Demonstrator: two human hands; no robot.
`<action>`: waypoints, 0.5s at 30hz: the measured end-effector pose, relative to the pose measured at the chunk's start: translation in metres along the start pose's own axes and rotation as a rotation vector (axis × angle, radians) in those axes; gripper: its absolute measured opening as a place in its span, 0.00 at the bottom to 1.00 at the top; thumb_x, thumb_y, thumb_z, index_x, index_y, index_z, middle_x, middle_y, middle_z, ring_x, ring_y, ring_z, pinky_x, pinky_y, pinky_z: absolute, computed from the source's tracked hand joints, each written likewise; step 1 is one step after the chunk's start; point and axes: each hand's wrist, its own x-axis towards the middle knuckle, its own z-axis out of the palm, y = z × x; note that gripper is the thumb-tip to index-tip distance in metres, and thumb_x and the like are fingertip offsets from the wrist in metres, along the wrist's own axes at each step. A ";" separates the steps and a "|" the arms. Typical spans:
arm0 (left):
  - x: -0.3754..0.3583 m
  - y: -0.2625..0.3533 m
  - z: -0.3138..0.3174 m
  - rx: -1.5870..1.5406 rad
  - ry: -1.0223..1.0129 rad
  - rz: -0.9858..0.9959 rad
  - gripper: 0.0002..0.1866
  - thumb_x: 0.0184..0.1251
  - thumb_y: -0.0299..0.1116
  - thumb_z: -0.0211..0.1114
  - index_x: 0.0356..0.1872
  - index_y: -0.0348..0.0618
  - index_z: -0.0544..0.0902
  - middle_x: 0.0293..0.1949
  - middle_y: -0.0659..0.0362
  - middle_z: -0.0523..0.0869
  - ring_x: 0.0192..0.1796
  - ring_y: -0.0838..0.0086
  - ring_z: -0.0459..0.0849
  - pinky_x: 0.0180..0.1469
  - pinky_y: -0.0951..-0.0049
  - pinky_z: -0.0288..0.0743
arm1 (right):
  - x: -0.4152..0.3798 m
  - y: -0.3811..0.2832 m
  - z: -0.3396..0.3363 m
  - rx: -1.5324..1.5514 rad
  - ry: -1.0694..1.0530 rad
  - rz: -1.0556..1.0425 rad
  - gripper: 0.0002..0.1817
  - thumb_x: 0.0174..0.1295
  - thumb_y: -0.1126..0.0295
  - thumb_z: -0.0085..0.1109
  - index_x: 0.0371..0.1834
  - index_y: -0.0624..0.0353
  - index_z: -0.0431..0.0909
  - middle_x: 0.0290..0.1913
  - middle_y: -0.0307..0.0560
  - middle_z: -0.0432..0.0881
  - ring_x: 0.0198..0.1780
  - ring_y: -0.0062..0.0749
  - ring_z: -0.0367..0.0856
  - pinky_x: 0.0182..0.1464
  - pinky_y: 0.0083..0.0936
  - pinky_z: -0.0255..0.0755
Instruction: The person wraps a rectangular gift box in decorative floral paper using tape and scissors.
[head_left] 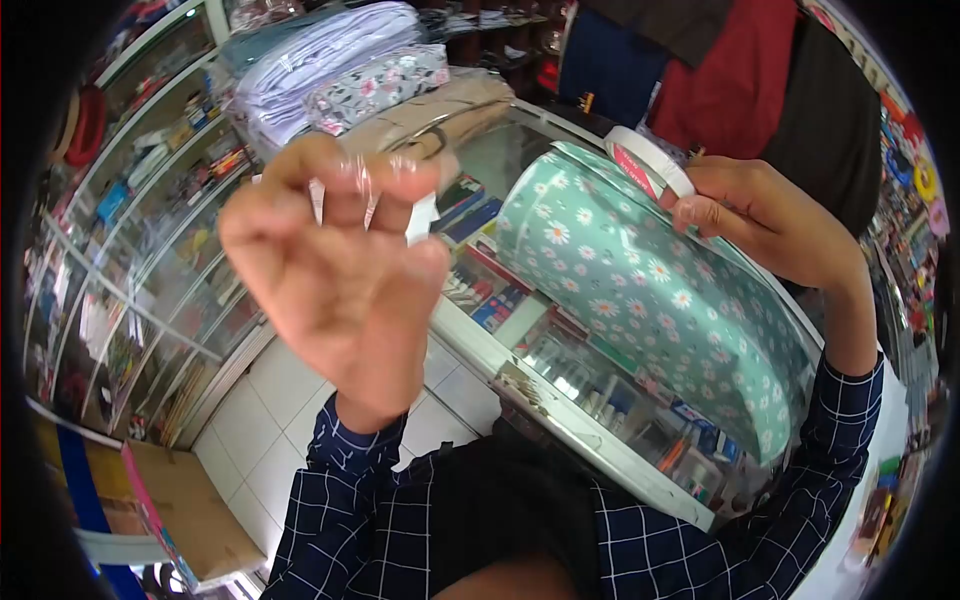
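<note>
— Over a glass display counter (560, 400), what are the two hands doing?

— At the counter's top, the left hand (335, 265) is raised, its fingers pinched on a strip of clear tape (370, 195) that catches the light between the fingertips. The right hand (765, 215) grips a roll of tape (650, 160) against the upper edge of a green wrapped parcel (655, 290) printed with white daisies.

— And where does the parcel sit?

— It lies tilted on the glass, running from the middle of the counter down towards the right sleeve (830, 450), a dark check. Pens and boxed goods show through the glass beneath it.

— What else is around?

— Folded fabrics (340, 70) are stacked at the far end of the counter. Glass-fronted shelves (130, 230) line the left wall, and a cardboard box (190, 510) stands on the tiled floor below. Dark and red garments (740, 80) hang behind the parcel.
</note>
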 end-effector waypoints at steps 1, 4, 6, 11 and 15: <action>0.003 -0.004 0.003 -0.072 0.018 -0.036 0.23 0.58 0.20 0.55 0.55 0.46 0.65 0.50 0.52 0.67 0.55 0.62 0.75 0.65 0.46 0.68 | -0.008 -0.002 0.002 0.008 0.051 0.023 0.21 0.72 0.57 0.50 0.33 0.66 0.75 0.25 0.47 0.69 0.27 0.33 0.67 0.34 0.30 0.64; 0.016 -0.012 0.014 -0.264 0.065 -0.148 0.23 0.59 0.18 0.54 0.57 0.44 0.65 0.51 0.52 0.69 0.56 0.62 0.75 0.69 0.46 0.63 | -0.032 -0.008 0.002 -0.052 0.161 0.169 0.19 0.72 0.59 0.51 0.33 0.68 0.74 0.26 0.51 0.69 0.28 0.35 0.69 0.35 0.31 0.65; 0.022 -0.023 0.021 -0.334 0.060 -0.198 0.21 0.60 0.18 0.54 0.55 0.43 0.66 0.50 0.51 0.72 0.56 0.61 0.76 0.70 0.47 0.61 | -0.047 -0.013 0.002 -0.104 0.252 0.239 0.17 0.71 0.62 0.53 0.34 0.69 0.74 0.28 0.55 0.72 0.29 0.42 0.71 0.36 0.32 0.65; 0.012 -0.026 0.036 -0.544 0.137 -0.455 0.20 0.59 0.16 0.61 0.51 0.42 0.68 0.45 0.57 0.76 0.49 0.61 0.81 0.60 0.59 0.71 | -0.102 -0.027 -0.012 -0.306 0.291 0.397 0.14 0.66 0.67 0.57 0.34 0.71 0.73 0.30 0.59 0.73 0.32 0.53 0.73 0.37 0.34 0.66; -0.017 -0.006 0.029 -0.333 0.160 -0.523 0.15 0.64 0.18 0.61 0.46 0.43 0.66 0.40 0.58 0.76 0.43 0.62 0.83 0.61 0.56 0.71 | -0.163 -0.080 -0.018 -0.301 0.120 0.656 0.07 0.57 0.74 0.63 0.30 0.69 0.78 0.31 0.54 0.78 0.34 0.49 0.79 0.38 0.33 0.70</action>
